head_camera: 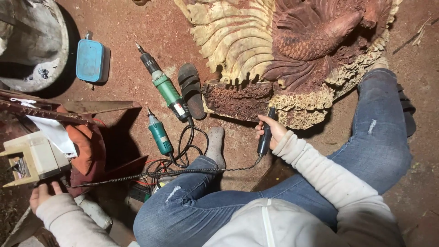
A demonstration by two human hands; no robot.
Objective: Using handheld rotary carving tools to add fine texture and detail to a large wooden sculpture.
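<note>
Down on the red dirt floor (pixel 137 27) I see my right hand (pixel 270 131) with its fingers wrapped around a slim black rotary handpiece (pixel 265 135), held nearly upright with its tip touching the lower edge of a big wood carving (pixel 283 55). A twisted flexible shaft (pixel 183 172) runs from the bottom of the handpiece across my left knee toward the clutter on the left.

The carving lies flat in front of me. Its left part is pale, cream-coloured wood cut into long ribbed, fan-like ridges; its right part is dark reddish-brown, worked into a scaly, rounded body and feather-like folds. Along the near edge the wood is rough and pitted like a sponge, and a dark red block sits under the pale part.

My left hand (pixel 42 194) is low at the left, fingers curled against the underside of a small pale box (pixel 34 158) holding metal bits; I cannot tell whether it truly grips it.

Two green and black power tools lie between my leg and the carving: a longer grinder (pixel 165 87) and a shorter grinder (pixel 159 132), cords tangled just below them. A dark sandal (pixel 191 89) lies beside the longer one, and a blue tin (pixel 90 59) sits well apart, up left.
</note>
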